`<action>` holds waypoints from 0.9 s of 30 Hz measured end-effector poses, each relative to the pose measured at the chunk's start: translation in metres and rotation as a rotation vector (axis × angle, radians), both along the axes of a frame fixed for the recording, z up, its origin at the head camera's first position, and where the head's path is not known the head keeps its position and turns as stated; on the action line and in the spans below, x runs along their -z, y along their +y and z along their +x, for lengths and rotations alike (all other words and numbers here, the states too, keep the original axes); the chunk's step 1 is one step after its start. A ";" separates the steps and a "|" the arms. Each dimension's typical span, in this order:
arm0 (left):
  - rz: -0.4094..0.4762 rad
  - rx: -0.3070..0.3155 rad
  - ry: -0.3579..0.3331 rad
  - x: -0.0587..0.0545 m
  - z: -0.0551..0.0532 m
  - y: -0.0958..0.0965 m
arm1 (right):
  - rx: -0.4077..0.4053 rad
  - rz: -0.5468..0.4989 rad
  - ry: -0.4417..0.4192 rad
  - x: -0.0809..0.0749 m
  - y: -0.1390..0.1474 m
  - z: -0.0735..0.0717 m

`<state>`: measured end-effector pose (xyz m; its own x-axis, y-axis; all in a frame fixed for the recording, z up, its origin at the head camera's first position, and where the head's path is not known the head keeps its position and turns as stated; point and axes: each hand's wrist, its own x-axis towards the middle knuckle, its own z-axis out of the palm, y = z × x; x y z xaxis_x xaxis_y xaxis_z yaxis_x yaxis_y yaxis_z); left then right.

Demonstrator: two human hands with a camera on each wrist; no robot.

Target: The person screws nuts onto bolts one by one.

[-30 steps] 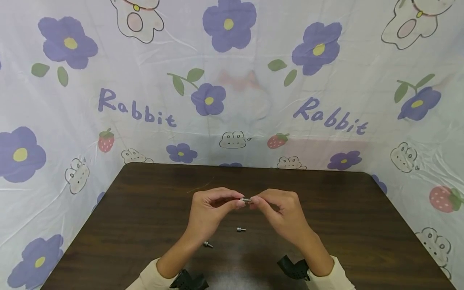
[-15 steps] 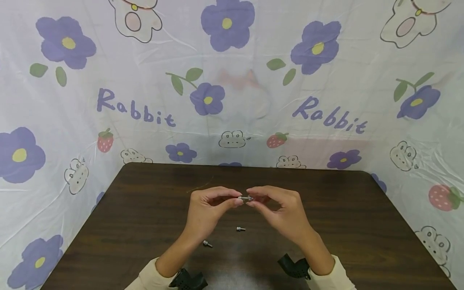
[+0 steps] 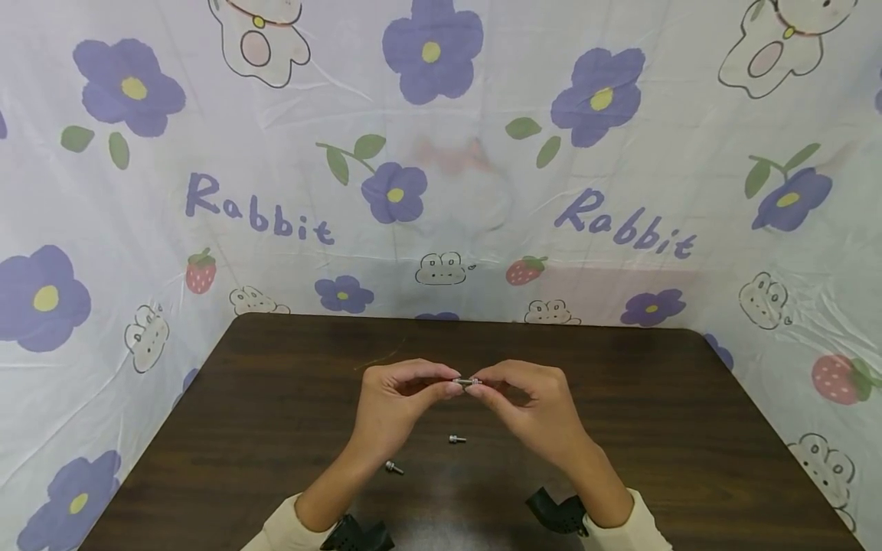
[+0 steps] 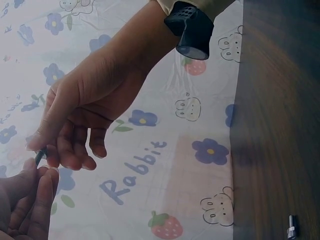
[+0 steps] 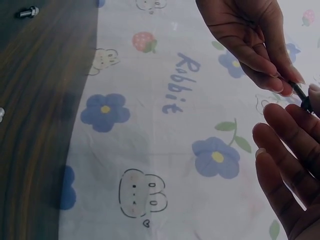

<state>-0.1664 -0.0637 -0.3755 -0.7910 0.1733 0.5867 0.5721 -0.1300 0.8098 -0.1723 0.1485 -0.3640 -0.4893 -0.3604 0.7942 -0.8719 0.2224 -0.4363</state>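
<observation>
Between my hands, above the table, a small metal bolt (image 3: 465, 382) lies roughly level. My left hand (image 3: 396, 405) pinches its left end between thumb and index finger. At the other end, the right hand (image 3: 537, 405) has thumb and index fingertips closed on a wider part, which the fingers partly cover; whether this is the head or a nut, I cannot tell. The dark shank (image 5: 298, 91) shows between the fingertips in the right wrist view. Two similar bolts lie on the table below: one (image 3: 458, 439) near the middle, another (image 3: 394, 467) by the left forearm.
The dark wooden table (image 3: 276, 428) stretches out on both sides of my arms. A patterned white cloth (image 3: 482, 207) hangs behind and beside it. Black camera mounts (image 3: 556, 511) sit at both wrists. A thin thread-like line (image 3: 382, 356) shows near the table's back.
Half a second ago the right thumb and index finger were parted around the bolt's end; now they pinch it again. The left hand keeps its grip, and the loose bolts stay put.
</observation>
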 end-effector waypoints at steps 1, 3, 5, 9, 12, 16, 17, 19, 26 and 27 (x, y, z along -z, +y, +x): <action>0.001 0.002 0.003 0.000 0.000 0.000 | 0.002 0.002 -0.006 0.000 0.000 0.000; 0.003 0.008 0.011 0.000 0.000 0.001 | 0.007 0.005 -0.018 0.001 0.000 0.000; 0.002 0.009 0.018 0.000 0.000 0.001 | 0.006 0.005 -0.022 0.001 0.001 0.001; -0.004 0.009 0.020 -0.001 -0.001 0.001 | 0.006 0.014 -0.016 -0.001 0.000 0.000; -0.004 0.005 0.014 -0.002 -0.001 0.001 | 0.011 0.018 -0.027 -0.002 0.000 0.000; 0.000 -0.003 -0.001 -0.002 0.000 0.000 | 0.021 0.013 -0.046 -0.003 0.000 0.001; -0.002 -0.005 -0.003 -0.002 -0.001 0.000 | 0.022 0.010 -0.043 -0.003 0.000 0.001; -0.005 -0.008 -0.002 -0.002 0.000 0.000 | 0.023 0.009 -0.033 -0.003 0.000 0.001; 0.004 -0.001 -0.008 -0.001 0.000 0.000 | 0.007 -0.007 0.011 -0.002 0.000 0.000; 0.008 0.003 -0.011 -0.001 0.000 0.000 | 0.008 -0.009 0.015 -0.002 0.000 0.000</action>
